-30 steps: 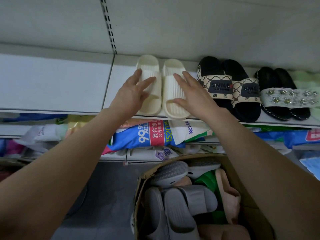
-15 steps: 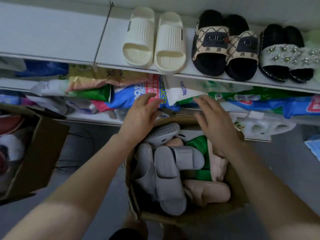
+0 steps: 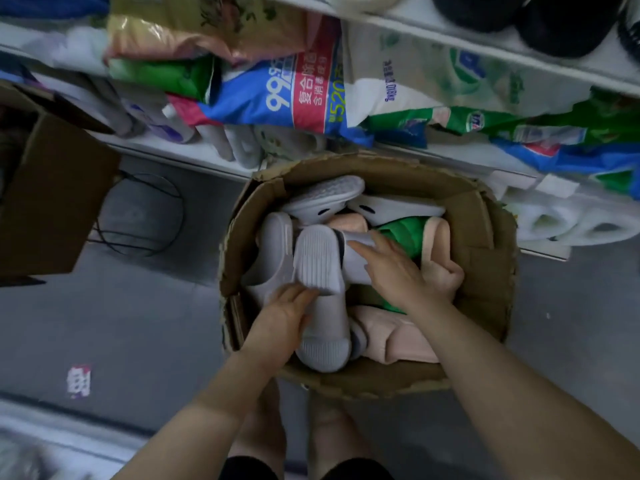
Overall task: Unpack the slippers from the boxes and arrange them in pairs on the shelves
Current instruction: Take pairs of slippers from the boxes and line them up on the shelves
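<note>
A torn cardboard box [image 3: 485,271] on the floor holds several slippers in grey, pink and green. My left hand [image 3: 284,317] grips the side of a long grey slipper [image 3: 325,337] at the box's near left. A second grey slipper [image 3: 317,258] lies sole up just above it. My right hand [image 3: 398,268] rests with straight fingers on the strap of a third grey slipper [image 3: 356,261], beside a green slipper [image 3: 401,230] and pink slippers [image 3: 391,337]. At the top edge, the shelf [image 3: 554,60] carries a cream slipper [image 3: 360,0] and black slippers [image 3: 485,15].
Bagged goods [image 3: 304,91] crowd the lower shelf behind the box. Another cardboard box [image 3: 52,202] stands open at the left, with a black cable loop [image 3: 138,216] on the grey floor beside it. White slippers [image 3: 571,223] lie on the low shelf at right.
Both hands left the cream pair on the shelf and dropped into the box. The view tilted down. My left hand took hold of a grey slipper, and my right hand landed on another.
</note>
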A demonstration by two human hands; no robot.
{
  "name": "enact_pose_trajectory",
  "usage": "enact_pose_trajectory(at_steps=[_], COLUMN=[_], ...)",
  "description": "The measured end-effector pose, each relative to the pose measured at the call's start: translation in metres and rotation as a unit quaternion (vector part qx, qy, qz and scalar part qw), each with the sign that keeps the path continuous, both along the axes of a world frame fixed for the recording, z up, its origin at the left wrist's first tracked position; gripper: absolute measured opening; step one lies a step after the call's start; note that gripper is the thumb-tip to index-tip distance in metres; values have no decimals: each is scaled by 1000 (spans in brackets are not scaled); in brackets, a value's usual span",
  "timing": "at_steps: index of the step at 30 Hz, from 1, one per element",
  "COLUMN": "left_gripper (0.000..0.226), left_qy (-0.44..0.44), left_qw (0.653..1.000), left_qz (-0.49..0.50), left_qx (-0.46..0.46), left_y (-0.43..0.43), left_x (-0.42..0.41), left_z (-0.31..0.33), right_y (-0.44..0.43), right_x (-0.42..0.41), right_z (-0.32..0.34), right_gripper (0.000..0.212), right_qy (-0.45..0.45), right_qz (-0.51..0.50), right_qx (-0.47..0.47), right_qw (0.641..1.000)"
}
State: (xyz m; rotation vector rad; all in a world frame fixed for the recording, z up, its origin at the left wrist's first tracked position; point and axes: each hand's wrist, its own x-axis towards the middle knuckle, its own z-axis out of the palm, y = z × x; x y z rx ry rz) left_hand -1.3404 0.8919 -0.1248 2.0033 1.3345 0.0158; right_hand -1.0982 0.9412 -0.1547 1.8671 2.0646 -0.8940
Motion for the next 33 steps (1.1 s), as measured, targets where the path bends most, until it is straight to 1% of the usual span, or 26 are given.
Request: enact_pose_trajectory(at_steps=[4, 6, 8, 10, 12, 14, 16, 17, 19, 20, 22, 23, 25, 27, 28, 30, 32, 33], left_gripper=[41, 32, 27, 32, 37, 37, 37, 38, 38, 38, 41, 42, 40, 38, 38, 40, 41, 37], left_qy=[13, 26, 33, 36, 26, 30, 38, 45, 57, 63, 75, 80, 81, 79, 80, 79, 71, 64], left_qw=[1000, 999, 999, 999, 1000, 999, 999, 999, 998, 997, 997, 996, 996, 994, 993, 993, 994, 996], left_qz=[21, 27, 26, 14, 6, 0, 0, 0, -3, -7, -19, -25, -37, -49, -54, -64, -72, -64], left_qx=[1, -9, -10, 0, 11, 24, 31, 31, 34, 33, 25, 24, 30, 54, 61, 57, 40, 26], left_y=[3, 6, 9, 10, 12, 13, 15, 16, 17, 17, 17, 17, 19, 22, 24, 28, 28, 27], left_x=[-1, -3, -6, -9, -10, -9, -6, -4, -2, -2, -2, -3, -3, -1, 2, 10, 19, 24], left_z=[-3, -4, -3, 1, 5, 11, 16, 16, 14, 12, 9, 8, 10, 11, 13, 16, 14, 9], right_y=[26, 34, 35, 24, 7, -9, -15, -16, -11, -8, -1, 1, 3, 3, 1, -8, -23, -34], right_x=[-10, -5, 5, 24, 43, 59, 61, 56, 43, 36, 27, 26, 30, 40, 48, 62, 72, 72], right_z=[-10, -7, -5, -2, 10, 14, 12, 9, 3, 1, -1, -1, 3, 15, 23, 37, 42, 40], right_gripper=[53, 40, 26, 21, 26, 41, 61, 66, 66, 61, 42, 33, 23, 21, 22, 22, 25, 27], right_qy=[-56, -67, -79, -83, -81, -70, -78, -79, -75, -81, -95, -94, -51, -9, -4, 13, 83, 111], right_qz=[95, 111, 128, 127, 106, 74, 58, 62, 69, 71, 65, 57, 24, -18, -40, -96, -193, -237], right_qx=[5, 2, -27, -76, -102, -118, -98, -71, -45, -52, -82, -85, -81, -99, -122, -189, -236, -238], right_qw=[994, 992, 988, 986, 986, 988, 991, 992, 994, 993, 990, 990, 995, 995, 992, 977, 949, 935])
